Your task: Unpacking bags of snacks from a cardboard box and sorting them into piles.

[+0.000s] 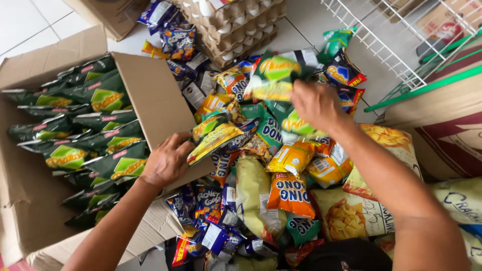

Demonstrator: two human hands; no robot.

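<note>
both hands [168,161] [316,104] grip glossy, perhaps blurred, green snack packets [273,75].

left grip [168,161] | box flap [155,108] touching | right grip [315,104] | snack pile [271,175] beneath, wire rack [381,45] beyond, open air between

A cardboard box [150,95] is seen at the left of the frame, snack bags [80,125] packed in it. A heap of packets [271,175] is spread at centre; egg trays [236,25] are stacked above, a wire rack [386,45] upper right.
</note>
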